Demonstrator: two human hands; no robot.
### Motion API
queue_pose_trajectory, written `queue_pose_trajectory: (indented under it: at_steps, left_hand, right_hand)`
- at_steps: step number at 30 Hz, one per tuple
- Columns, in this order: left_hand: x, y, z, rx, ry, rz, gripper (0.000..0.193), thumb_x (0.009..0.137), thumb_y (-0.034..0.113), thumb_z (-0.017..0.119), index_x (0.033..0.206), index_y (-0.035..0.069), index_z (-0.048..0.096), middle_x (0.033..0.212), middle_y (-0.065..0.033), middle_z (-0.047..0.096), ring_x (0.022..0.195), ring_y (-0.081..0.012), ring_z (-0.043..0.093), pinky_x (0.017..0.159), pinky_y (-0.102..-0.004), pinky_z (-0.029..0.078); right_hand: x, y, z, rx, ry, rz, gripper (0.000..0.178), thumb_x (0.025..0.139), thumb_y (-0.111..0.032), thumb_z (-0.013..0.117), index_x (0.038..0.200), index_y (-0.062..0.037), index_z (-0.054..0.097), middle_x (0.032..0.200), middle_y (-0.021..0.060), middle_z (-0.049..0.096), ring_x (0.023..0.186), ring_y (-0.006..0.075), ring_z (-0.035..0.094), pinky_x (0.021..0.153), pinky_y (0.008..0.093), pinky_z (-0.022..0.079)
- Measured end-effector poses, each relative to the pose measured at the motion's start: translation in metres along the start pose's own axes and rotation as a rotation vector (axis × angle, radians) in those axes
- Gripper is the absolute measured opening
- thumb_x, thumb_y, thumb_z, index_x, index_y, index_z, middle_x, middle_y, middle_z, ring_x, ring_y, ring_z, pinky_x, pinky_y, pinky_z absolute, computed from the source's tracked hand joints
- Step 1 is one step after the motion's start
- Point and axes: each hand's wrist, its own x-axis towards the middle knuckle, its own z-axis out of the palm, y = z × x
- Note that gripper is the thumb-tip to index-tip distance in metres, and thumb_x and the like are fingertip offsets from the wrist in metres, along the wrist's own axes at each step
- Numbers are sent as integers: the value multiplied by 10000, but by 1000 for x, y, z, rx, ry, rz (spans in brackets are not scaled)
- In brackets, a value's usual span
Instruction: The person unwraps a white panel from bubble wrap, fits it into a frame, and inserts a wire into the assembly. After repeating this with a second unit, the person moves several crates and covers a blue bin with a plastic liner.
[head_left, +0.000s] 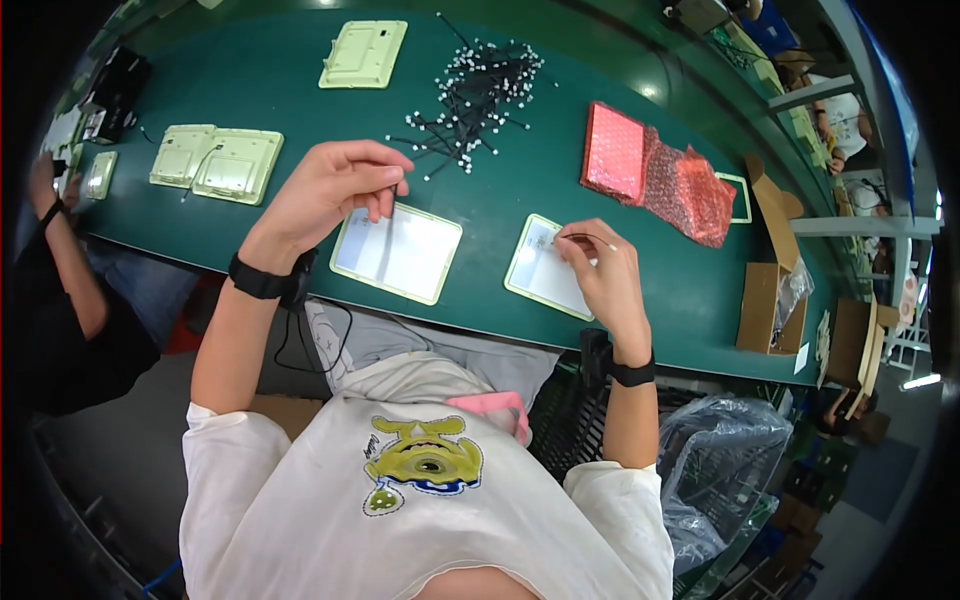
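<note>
My left hand [335, 190] is closed in a pinch above a white-faced panel with a pale green frame [405, 255]. A small dark bit shows at its fingertips, too small to name. On the right, my right hand [608, 280] pinches a short black cable [592, 236] with a pale tip. It is over a second, similar panel [540, 265], and the hand hides part of that panel's right side. Beyond my hands lies a loose pile of short black cables with white connectors [485, 90].
Pale green housings [362, 55] [237, 165] lie on the green table [290, 60]. Red bubble wrap [690, 195] and an open cardboard box [760, 305] are at the right. Another person's arm [75, 250] reaches in at the left. A plastic-lined crate [715, 470] stands at my right.
</note>
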Motion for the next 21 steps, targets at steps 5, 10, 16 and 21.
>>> queue_pose_trajectory:
  at_steps: [5,10,16,21]
  left_hand:
    - [-17,-11,1,-111,17,-66,219,1042,78,644,1215,-41,706,1015,-105,722,710,-114,649,643,-252,539]
    - [-21,-17,-3,-103,-34,-70,212,1048,76,631,1210,-40,705,1039,-104,717,722,-106,647,664,-243,535]
    - [-21,-29,-8,-95,31,-26,217,1002,105,718,1147,-55,736,961,-103,745,757,-117,676,718,-254,550]
    - [-22,-33,-16,201,98,64,182,983,104,743,1094,-40,754,931,-97,753,760,-124,707,743,-245,563]
  right_hand:
    - [3,10,16,-158,4,-90,117,962,-23,685,1027,74,695,957,168,714,800,278,723,749,368,570]
    - [3,11,21,-226,2,-145,95,964,-21,685,1011,61,686,958,173,695,816,320,710,735,387,557]
    - [-2,8,26,-330,-8,-258,69,959,13,667,1017,41,641,963,188,657,828,389,677,729,441,538]
    - [-2,10,30,-399,-11,-256,82,957,31,654,1033,32,623,985,194,652,838,411,666,732,468,531]
